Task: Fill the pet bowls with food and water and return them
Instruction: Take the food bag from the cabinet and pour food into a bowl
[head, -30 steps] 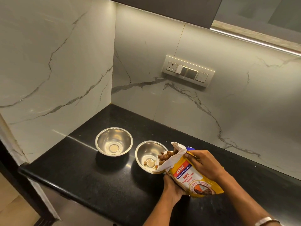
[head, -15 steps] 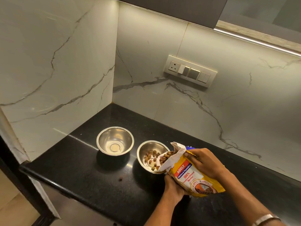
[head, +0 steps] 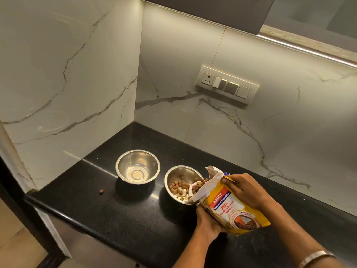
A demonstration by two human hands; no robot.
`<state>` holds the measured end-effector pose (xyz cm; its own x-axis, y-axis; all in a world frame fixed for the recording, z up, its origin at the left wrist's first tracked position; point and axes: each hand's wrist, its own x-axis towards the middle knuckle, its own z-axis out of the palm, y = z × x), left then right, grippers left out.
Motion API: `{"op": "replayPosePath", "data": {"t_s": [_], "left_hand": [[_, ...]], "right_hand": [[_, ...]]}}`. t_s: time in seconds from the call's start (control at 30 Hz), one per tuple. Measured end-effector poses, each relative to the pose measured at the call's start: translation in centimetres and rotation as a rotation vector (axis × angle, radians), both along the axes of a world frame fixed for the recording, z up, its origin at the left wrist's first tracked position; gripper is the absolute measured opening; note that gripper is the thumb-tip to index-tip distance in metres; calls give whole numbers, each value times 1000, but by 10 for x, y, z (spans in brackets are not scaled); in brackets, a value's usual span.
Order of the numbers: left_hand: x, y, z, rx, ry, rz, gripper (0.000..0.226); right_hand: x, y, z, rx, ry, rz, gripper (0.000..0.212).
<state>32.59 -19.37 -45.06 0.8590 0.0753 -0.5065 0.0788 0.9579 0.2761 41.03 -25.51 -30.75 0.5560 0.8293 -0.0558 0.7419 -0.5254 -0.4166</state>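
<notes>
More kibble (head: 178,185), black countertop (head: 123,215)

Two bare forearms enter the frame, both without sleeves. A plain silver-coloured metal bangle (head: 316,257) circles the right wrist; the left hand (head: 207,221) and right hand (head: 245,190) show no rings on the fingers in view.

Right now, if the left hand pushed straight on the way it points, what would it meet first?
The left hand points up-left under the tilted yellow pet-food bag; it would probably first meet the kibble-holding round steel bowl, though depth is unclear.
</notes>
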Motion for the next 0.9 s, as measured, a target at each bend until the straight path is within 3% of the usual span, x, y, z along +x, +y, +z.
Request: {"op": "replayPosePath", "data": {"t_s": [0.43,0.9], "left_hand": [[5,-2,4,56,-3,7,68],[12,-5,-5,13,6,15,73]], "right_hand": [[4,0,6,-19,-39,6,46],[-1,-7,7,-21,-66,43,44]]}}
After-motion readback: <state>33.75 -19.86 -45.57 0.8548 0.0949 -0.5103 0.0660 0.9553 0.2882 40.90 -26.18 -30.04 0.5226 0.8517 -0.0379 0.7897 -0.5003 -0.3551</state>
